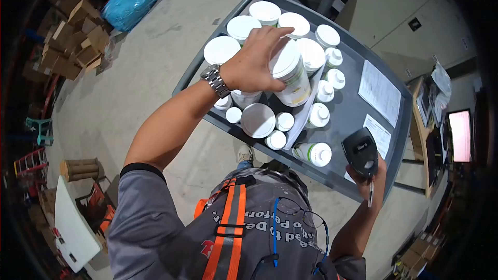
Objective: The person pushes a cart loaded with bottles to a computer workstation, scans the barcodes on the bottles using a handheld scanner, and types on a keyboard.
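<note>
My left hand [253, 61], with a metal watch at the wrist, is wrapped around a tall white lidded tub [294, 85] among other white tubs. The tub leans slightly, and its label faces me in part. Low at the right, my right hand [379, 179] holds a dark handheld scanner [360, 150], with a thin pen-like stick [370, 194] beside its handle. Around the held tub stand several wide lidded tubs [222, 50] and smaller white bottles [318, 115]. One bottle [313, 154] with a green-edged label tilts near the cart's front edge.
The grey cart tray [342, 93] has a raised rim. Printed sheets [380, 92] lie on its right side. A desk with a monitor [459, 136] stands at the right. Cardboard boxes [78, 39], a blue wrapped bundle [128, 7] and a white folding table [74, 228] are at the left.
</note>
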{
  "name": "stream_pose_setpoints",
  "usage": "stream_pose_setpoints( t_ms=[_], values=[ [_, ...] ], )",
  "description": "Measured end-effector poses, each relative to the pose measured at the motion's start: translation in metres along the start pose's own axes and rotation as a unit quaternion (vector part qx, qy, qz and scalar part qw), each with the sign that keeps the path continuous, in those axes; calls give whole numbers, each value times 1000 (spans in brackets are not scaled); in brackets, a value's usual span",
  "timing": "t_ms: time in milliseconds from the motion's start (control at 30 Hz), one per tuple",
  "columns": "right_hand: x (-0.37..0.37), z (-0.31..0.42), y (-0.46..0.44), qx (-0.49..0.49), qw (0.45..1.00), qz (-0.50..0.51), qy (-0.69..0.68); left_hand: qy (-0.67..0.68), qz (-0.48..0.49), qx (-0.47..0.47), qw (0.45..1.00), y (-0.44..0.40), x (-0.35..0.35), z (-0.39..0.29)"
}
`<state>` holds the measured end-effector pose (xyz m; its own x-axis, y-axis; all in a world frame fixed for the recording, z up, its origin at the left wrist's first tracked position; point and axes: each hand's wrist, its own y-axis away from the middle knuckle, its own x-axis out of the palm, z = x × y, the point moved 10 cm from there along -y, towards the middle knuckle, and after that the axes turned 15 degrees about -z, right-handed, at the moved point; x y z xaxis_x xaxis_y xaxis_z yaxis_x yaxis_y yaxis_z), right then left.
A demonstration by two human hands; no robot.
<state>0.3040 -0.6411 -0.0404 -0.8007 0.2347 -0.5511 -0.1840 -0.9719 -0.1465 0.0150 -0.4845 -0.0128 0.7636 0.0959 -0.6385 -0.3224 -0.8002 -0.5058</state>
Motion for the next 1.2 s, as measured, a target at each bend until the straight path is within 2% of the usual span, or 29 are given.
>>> stream_pose_setpoints(
  t_ms=[200, 267, 300, 333, 433, 467, 500, 567, 633, 700, 767, 800, 833, 900, 1033, 1200],
  values=[
    [10, 20, 4, -33, 998, 44, 22, -21, 8, 8, 1000, 9, 11, -14],
    [13, 4, 5, 64, 993, 46, -84, -21, -8, 10, 1000, 10, 8, -11],
    [12, 3, 5, 62, 993, 43, -85, -16, -20, 6, 1000, 10, 4, -12],
    [13, -10, 7, 147, 975, 36, -163, -12, -5, -33, 999, 11, 2, -7],
    [19, -25, 12, 259, 927, 41, -267, -20, -23, -36, 999, 7, -4, -4],
    [15, -11, 7, 134, 971, 32, -194, -37, -34, -51, 997, 8, -4, -1],
    [13, 3, 7, 5, 993, 21, -115, -39, -34, -52, 997, 7, -3, -4],
    [23, -25, 4, 102, 985, 45, -134, -73, -67, -122, 988, 4, -8, 4],
    [37, 33, 4, -106, 992, 67, -2, -98, -80, -128, 984, 0, -11, 3],
    [53, 41, -2, -80, 992, 91, -45, -100, -65, -190, 974, 2, -11, 13],
    [62, 38, -5, -64, 988, 109, 85, -103, -65, -195, 973, 2, -13, 13],
    [64, 39, -7, -88, 989, 87, 84, -102, -64, -198, 973, 2, -13, 13],
    [66, 38, -8, -89, 989, 87, 83, -103, -65, -197, 973, 2, -14, 13],
    [68, 50, -8, -155, 981, 79, 82, -115, -62, -188, 973, 2, -13, 11],
    [72, 44, -9, -146, 982, 94, 78, -119, -93, -148, 977, 0, -11, 5],
    [67, 29, -12, -135, 977, 102, 133, -139, -70, -146, 977, -2, 6, -3]
  ],
)
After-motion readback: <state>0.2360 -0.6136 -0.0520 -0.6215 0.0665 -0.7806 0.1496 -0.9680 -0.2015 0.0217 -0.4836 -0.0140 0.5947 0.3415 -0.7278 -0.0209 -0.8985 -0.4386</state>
